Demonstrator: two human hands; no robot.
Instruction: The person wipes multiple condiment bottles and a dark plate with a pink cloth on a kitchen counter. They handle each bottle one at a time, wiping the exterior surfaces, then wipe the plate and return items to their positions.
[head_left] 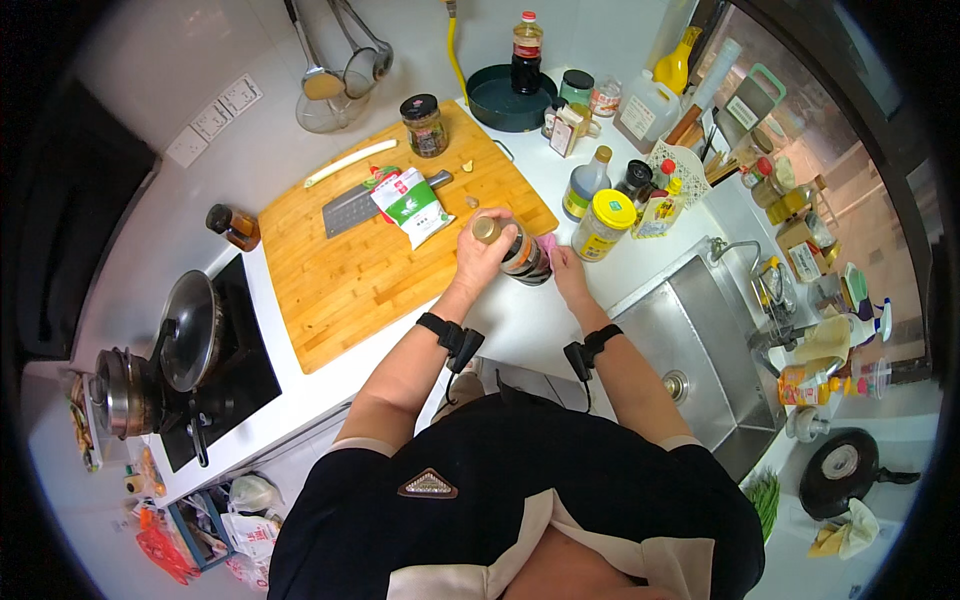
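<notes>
My left hand (pixel 480 255) is wrapped round the neck of a dark sauce bottle (pixel 527 263) with a gold cap, tilted at the counter's edge beside the cutting board. My right hand (pixel 570 278) is closed on a pink cloth (pixel 547 243), pressed to the bottle's side. On the wooden cutting board (pixel 350 300) lie a cleaver (pixel 350 209), a white-and-green packet (pixel 412 207) partly over its blade, a scallion stalk (pixel 350 163) and small pale pieces. A jar with a black lid (pixel 424 126) stands on the board's far corner. A yellow-lidded jar (pixel 604 225) is right of my hands.
A blue-labelled bottle (pixel 586 183) and small condiment bottles stand behind the yellow-lidded jar. The steel sink (pixel 680 340) is at the right. To the left is a black cooktop (pixel 235 370) with a lidded pan (pixel 190 330). A dark green pan (pixel 490 105) sits at the back.
</notes>
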